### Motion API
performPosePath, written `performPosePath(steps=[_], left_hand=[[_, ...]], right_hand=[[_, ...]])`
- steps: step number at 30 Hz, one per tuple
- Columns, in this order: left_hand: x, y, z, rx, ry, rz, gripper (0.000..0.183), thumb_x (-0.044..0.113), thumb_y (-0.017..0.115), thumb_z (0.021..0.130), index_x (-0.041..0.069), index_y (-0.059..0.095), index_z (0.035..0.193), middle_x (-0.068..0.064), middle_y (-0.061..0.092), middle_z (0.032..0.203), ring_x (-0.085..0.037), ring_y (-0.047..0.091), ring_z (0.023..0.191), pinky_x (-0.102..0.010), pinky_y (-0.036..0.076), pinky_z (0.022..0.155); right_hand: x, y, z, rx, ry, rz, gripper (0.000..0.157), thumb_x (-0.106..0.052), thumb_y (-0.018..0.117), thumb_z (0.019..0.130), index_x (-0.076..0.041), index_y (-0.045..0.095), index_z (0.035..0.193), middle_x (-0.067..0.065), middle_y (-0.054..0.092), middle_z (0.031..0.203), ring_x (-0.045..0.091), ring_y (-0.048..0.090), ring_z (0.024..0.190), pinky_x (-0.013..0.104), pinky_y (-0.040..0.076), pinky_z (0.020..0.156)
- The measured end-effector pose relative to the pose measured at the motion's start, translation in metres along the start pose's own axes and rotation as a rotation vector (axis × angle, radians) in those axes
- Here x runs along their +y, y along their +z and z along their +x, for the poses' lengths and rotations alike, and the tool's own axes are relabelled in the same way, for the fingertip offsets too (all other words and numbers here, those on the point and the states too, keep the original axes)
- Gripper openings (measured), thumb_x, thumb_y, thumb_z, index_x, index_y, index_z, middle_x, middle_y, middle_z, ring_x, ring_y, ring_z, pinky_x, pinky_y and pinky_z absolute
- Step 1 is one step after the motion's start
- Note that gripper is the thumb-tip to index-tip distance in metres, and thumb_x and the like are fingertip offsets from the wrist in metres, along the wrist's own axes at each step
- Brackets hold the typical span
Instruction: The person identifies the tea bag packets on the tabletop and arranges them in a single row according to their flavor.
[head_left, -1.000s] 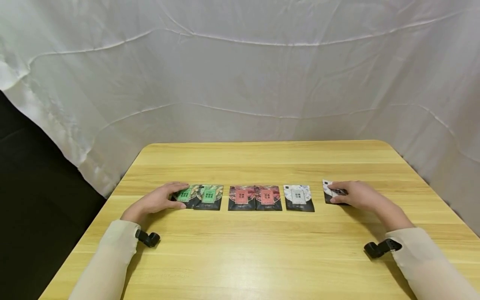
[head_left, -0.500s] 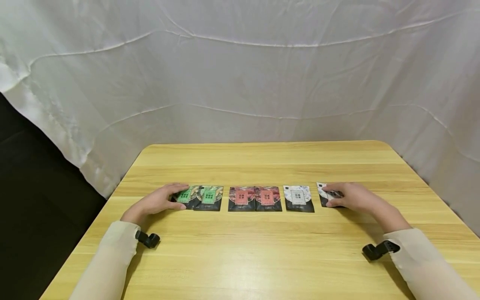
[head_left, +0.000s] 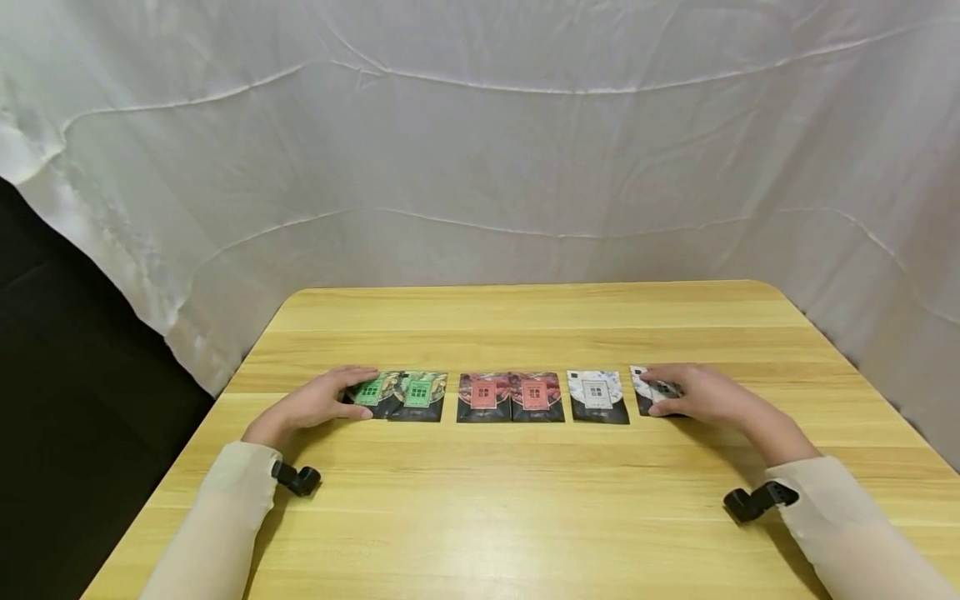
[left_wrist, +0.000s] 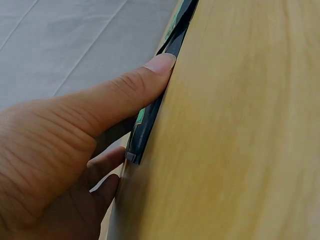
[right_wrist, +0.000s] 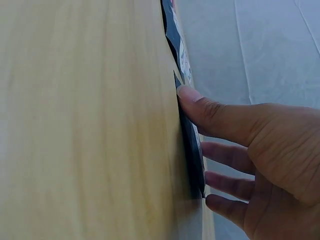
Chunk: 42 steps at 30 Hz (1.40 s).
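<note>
In the head view, my left hand (head_left: 318,402) arches over the leftmost green-and-black sachet (head_left: 382,398), thumb at its near edge and fingers toward its far edge. A second green sachet (head_left: 420,395) overlaps that one's right side. My right hand (head_left: 705,395) holds a white-and-black sachet (head_left: 643,392) flat on the table, partly covering it. Another white sachet (head_left: 597,396) lies just left of it, a narrow gap between. In the right wrist view, the thumb (right_wrist: 190,94) touches the held sachet's near edge (right_wrist: 192,150). The left wrist view shows the thumb (left_wrist: 162,64) on the green sachet's edge (left_wrist: 145,130).
Two red-and-black sachets (head_left: 483,397) lie side by side mid-row. The wooden table (head_left: 480,508) stands before a pale grey curtain (head_left: 480,167). Black fabric (head_left: 67,400) hangs at the left. A small black camera sits on each wrist.
My right hand has slid left, bringing its white sachet closer to the other white one and straighter in the row. The left hand and the other sachets have stayed put.
</note>
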<state>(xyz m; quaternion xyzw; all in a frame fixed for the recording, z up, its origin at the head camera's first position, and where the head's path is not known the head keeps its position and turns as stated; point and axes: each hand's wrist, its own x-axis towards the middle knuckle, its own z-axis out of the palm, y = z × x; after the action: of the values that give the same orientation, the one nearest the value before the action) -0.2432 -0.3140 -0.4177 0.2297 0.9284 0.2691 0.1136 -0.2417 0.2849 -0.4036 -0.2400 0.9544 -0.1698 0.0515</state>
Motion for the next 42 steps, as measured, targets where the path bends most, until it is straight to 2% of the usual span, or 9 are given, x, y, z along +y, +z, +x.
performPosePath(steps=[9,24,33,42], left_hand=[[-0.001,-0.001,0.002,0.002,0.005,0.001,0.075,0.040,0.071,0.089,0.009,0.040,0.151,-0.022,0.032,0.154,-0.044,0.025,0.141,-0.063,0.026,0.108],[0.000,-0.001,0.001,0.001,0.010,0.033,0.077,0.044,0.071,0.088,0.009,0.041,0.150,-0.021,0.034,0.153,-0.044,0.027,0.140,-0.063,0.027,0.108],[0.001,-0.001,0.002,0.003,0.021,0.023,0.075,0.038,0.073,0.088,0.007,0.042,0.149,-0.022,0.035,0.152,-0.045,0.027,0.139,-0.062,0.026,0.108],[0.002,-0.001,0.001,0.000,0.041,0.029,0.075,0.038,0.072,0.089,0.006,0.041,0.149,-0.022,0.035,0.152,-0.044,0.028,0.139,-0.062,0.026,0.108]], right_hand=[[-0.004,-0.001,0.000,-0.021,0.002,-0.007,0.063,-0.042,0.073,0.087,-0.006,0.059,0.136,0.021,0.051,0.140,0.048,0.045,0.127,0.063,0.036,0.100],[-0.011,0.001,-0.001,-0.029,-0.035,-0.010,0.062,-0.039,0.074,0.087,-0.004,0.058,0.136,0.022,0.052,0.139,0.047,0.045,0.127,0.062,0.036,0.102],[-0.015,0.002,-0.001,-0.024,-0.061,-0.018,0.063,-0.042,0.073,0.087,-0.004,0.059,0.135,0.021,0.054,0.137,0.046,0.048,0.125,0.061,0.038,0.100],[-0.015,0.003,0.000,-0.042,-0.060,-0.019,0.062,-0.038,0.074,0.087,-0.004,0.058,0.136,0.020,0.054,0.138,0.045,0.047,0.126,0.060,0.038,0.101]])
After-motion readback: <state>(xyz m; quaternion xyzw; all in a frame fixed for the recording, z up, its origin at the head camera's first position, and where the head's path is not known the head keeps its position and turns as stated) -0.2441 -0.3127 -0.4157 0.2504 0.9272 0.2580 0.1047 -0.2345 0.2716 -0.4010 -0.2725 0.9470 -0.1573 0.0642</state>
